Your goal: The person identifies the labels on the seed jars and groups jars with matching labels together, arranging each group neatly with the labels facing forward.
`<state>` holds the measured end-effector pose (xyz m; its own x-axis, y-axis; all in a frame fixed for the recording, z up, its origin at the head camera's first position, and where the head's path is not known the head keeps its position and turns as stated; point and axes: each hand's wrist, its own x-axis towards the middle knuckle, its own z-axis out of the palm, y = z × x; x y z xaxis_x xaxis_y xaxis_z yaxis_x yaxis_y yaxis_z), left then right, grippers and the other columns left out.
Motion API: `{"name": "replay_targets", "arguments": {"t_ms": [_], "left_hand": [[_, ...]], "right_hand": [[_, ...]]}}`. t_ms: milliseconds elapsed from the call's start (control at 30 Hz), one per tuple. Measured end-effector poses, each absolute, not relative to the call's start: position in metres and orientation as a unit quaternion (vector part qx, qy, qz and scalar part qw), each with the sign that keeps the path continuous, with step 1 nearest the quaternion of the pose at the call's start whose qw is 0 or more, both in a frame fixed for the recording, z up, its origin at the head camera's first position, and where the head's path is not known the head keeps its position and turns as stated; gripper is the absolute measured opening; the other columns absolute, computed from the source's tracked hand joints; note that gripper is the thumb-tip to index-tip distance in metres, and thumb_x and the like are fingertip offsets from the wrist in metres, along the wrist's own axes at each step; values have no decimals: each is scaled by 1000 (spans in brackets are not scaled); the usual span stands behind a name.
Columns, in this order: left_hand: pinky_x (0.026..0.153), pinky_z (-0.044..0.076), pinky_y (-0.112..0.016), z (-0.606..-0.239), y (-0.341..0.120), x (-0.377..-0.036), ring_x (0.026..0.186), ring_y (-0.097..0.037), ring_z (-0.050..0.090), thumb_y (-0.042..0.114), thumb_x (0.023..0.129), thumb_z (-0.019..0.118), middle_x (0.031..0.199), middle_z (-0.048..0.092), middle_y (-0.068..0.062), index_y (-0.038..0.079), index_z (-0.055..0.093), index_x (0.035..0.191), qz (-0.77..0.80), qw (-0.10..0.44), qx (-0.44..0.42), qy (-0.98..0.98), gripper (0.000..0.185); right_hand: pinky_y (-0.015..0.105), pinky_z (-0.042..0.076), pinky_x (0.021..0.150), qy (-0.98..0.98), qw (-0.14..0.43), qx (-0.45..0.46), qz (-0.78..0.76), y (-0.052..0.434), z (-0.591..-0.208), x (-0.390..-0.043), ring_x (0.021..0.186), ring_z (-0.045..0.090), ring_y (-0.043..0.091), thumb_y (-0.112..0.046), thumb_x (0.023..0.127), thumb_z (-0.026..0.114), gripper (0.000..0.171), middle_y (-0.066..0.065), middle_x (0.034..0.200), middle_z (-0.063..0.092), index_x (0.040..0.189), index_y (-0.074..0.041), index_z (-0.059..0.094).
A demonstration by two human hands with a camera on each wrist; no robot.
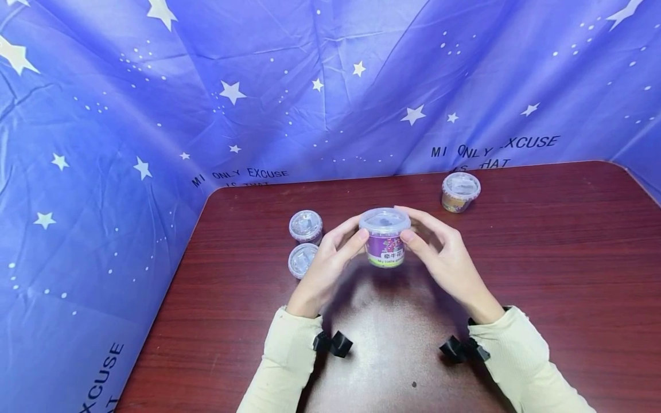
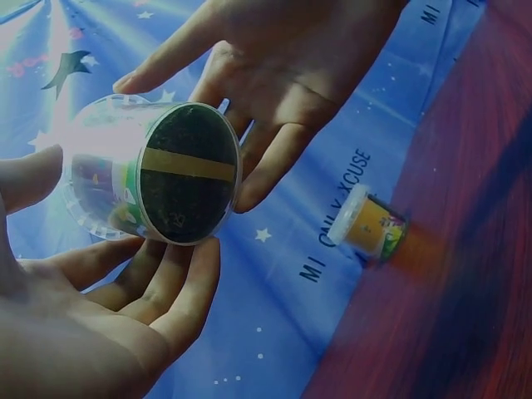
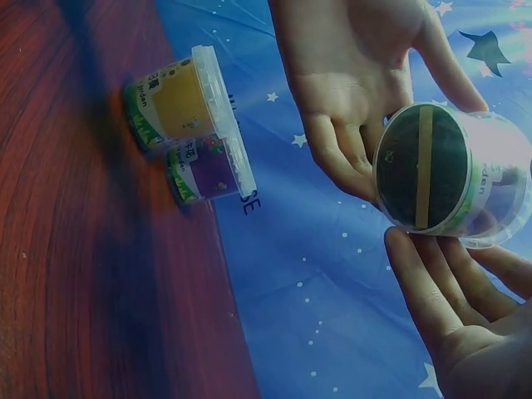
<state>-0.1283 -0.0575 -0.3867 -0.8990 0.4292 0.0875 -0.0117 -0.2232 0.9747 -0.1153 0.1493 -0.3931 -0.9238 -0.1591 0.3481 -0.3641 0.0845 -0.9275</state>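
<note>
Head view: red-brown table (image 1: 542, 275), starry blue cloth (image 1: 155, 115).

Four lidded tubs (image 1: 384, 241) (one held), two hands (image 1: 330, 261), one table (image 1: 542, 275)

We read "MI ONLY EXCUSE" on the blue cloth (image 1: 330, 115) at centre left and upper right; the purple tub (image 1: 384, 244) label reads "My little garden".

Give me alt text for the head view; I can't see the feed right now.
Both hands, left hand and right hand, hold a small clear-lidded plastic cup with a purple label just above a dark red wooden table. Two similar lidded cups stand close together to the left, and a fourth lidded cup with a yellow label stands farther back on the right, before a blue star-printed cloth.
</note>
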Motion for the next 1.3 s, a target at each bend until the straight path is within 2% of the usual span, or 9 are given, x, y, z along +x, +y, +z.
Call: {"name": "replay_targets", "arguments": {"t_ms": [67,233,533,733,1100,1300], "left_hand": [[108,43,-46,-387,-58,-128,119,-14,57,19,103,47,137,55,-20,1,46,144,766,150,174,600,45],[108,44,-44,-387,-57,-128,118,-14,58,19,103,48,137,55,-21,0,46,144,766,146,170,603,45],[99,51,-34,-390,-52,-129,108,-14,62,13,99,57,126,61,-17,2,55,136,754,74,132,639,39],[97,50,-29,-389,-50,-128,109,-13,62,11,96,62,126,61,-12,7,55,138,749,85,119,646,43],[98,50,-29,-389,-52,-129,107,-13,62,10,96,62,123,62,-14,4,56,137,750,82,118,645,42],[98,51,-32,-391,-53,-129,109,-15,63,13,96,62,125,62,-14,5,56,137,751,86,113,644,42]], "right_hand": [[23,57,85,-729,75,179,656,149,-393,-115,108,64,10,-4,100,56,38,-1,122,66,138,-6,56],[21,55,87,-727,81,177,659,149,-394,-115,108,64,11,-3,99,57,37,0,122,67,136,-4,58],[20,55,81,-735,91,124,660,146,-395,-116,101,64,13,-7,95,66,36,-2,110,69,130,-5,61],[21,56,82,-741,89,113,656,146,-396,-116,102,65,12,-10,94,68,37,-3,108,70,129,-7,61],[23,57,82,-722,82,137,673,148,-398,-118,101,64,12,-5,96,63,34,-1,110,69,130,0,59],[25,57,85,-726,66,137,670,149,-399,-118,106,64,11,-8,98,61,35,-3,112,69,132,-1,57]]}}
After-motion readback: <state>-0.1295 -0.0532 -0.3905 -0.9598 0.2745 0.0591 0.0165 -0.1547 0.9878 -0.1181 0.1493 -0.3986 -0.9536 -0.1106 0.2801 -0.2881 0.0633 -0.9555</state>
